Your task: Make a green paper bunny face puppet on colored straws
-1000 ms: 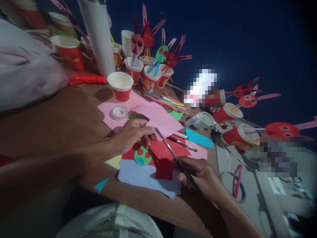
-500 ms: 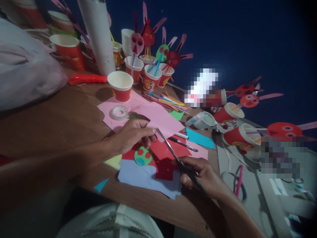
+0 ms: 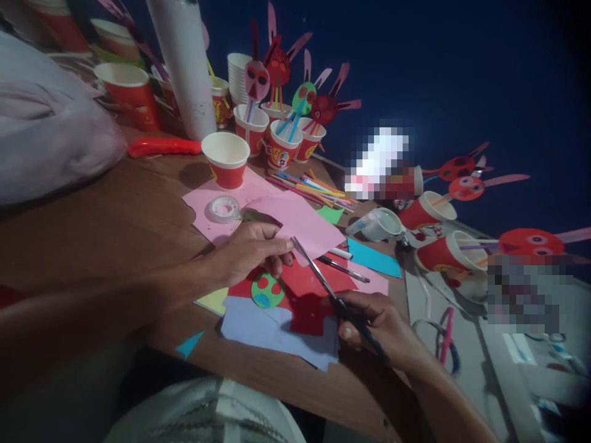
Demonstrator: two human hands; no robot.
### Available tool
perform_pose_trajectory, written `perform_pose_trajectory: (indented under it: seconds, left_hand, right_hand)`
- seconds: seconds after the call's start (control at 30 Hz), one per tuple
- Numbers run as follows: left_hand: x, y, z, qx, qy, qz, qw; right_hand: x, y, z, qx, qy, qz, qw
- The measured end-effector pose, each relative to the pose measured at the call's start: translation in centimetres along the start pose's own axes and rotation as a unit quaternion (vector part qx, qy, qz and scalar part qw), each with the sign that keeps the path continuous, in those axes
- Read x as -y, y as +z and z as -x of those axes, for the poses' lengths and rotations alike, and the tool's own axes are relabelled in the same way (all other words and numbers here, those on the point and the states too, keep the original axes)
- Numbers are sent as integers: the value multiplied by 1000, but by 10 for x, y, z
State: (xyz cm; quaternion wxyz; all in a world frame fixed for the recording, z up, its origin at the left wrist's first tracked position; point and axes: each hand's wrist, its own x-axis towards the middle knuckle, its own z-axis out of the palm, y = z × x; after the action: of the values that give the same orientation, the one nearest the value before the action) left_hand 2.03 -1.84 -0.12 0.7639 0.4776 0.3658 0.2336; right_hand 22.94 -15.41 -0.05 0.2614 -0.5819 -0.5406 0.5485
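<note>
My left hand (image 3: 258, 246) is closed, its thumb and fingers pinching the near edge of a pink sheet of paper (image 3: 311, 221). My right hand (image 3: 376, 323) grips a pair of scissors (image 3: 318, 274) by the dark handles. The blades point up and left, lie close together, and their tips reach the paper's edge beside my left fingertips. Below the hands lies a green paper disc (image 3: 268, 291) with red ovals and a blue patch. It rests on red paper (image 3: 307, 317) and pale blue paper (image 3: 263, 326). A black pen (image 3: 346, 269) lies behind the scissors.
A tape roll (image 3: 223, 210) and a paper cup (image 3: 226, 161) stand on pink paper. Colored sticks (image 3: 309, 189) lie farther back. Cups with paper-faced figures (image 3: 284, 144) line the back; others tip over at the right. A white plastic bag (image 3: 50, 123) bulges at the left, near a red-handled tool (image 3: 164, 147).
</note>
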Motion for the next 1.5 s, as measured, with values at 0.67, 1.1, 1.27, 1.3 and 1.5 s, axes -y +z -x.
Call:
perform_pose_trajectory:
  seconds: [0.67,1.1,1.27,1.3,1.5]
  left_hand:
    - [-3,0,1,8,-16,10,1000]
    - [0,-1,3,29,-7,0,1000]
    - [1,-2,2,45,-6,0,999]
    - [1,-2,2,49,-6,1,999]
    - [-1,-3,1,56,-11,-1,998]
  right_hand:
    - [11,-2,-1,7,51,-12,999]
    - [10,-7,4,2,51,-13,999]
    - [12,-8,2,16,51,-8,999]
    - [13,-8,2,18,45,-5,999]
    - [12,-10,1,15,39,16,999]
